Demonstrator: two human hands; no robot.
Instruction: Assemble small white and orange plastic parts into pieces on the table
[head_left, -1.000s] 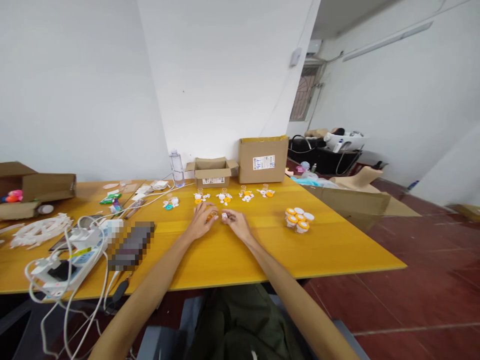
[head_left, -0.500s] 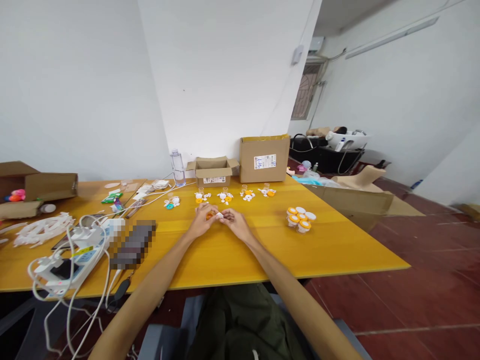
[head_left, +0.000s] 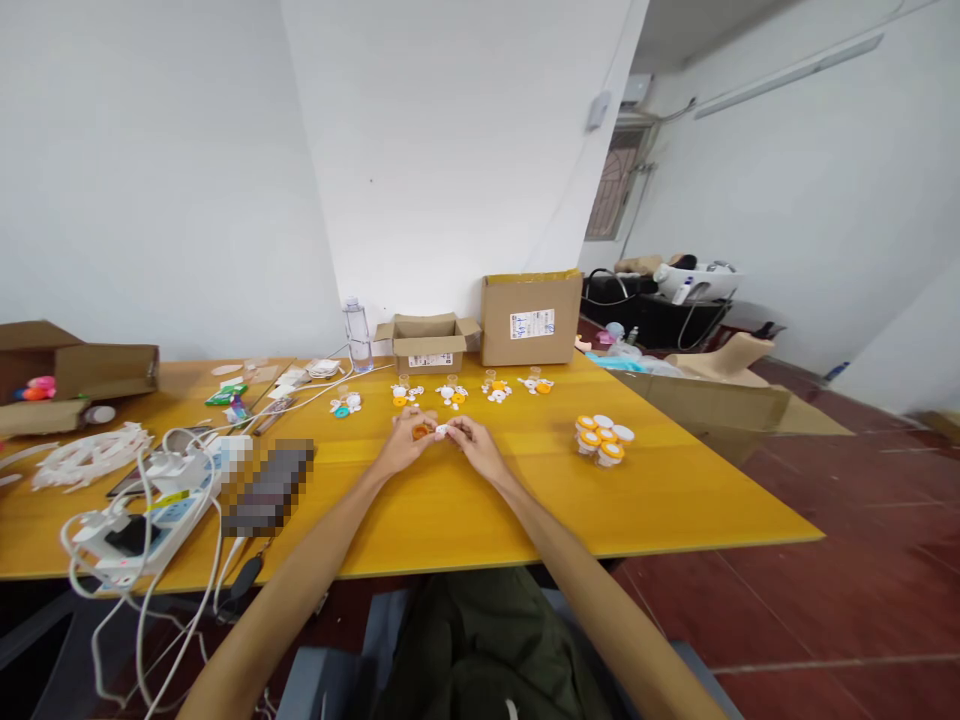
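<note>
Over the middle of the table, my left hand (head_left: 401, 445) has its fingers closed around a small orange round part (head_left: 421, 432). My right hand (head_left: 475, 445) pinches a small white piece with dark dots (head_left: 442, 431), right beside the orange part; the left fingertips are close to it too. Whether the two pieces touch, I cannot tell. Beyond my hands lie several small piles of white and orange parts (head_left: 453, 397), each with a little clear cup (head_left: 490, 377). A similar pile with a teal ring (head_left: 342, 412) is to the left.
A cluster of clear jars with orange and white lids (head_left: 604, 432) stands to the right. An open carton (head_left: 427, 362), a taller box (head_left: 529, 345) and a clear bottle (head_left: 358, 340) line the back. On the left are a power strip (head_left: 161, 525) with cables and a pixelated dark object (head_left: 270, 488).
The dotted white piece has turned between my fingers and shows more of its face. My hands have barely shifted, and the view has moved slightly.
</note>
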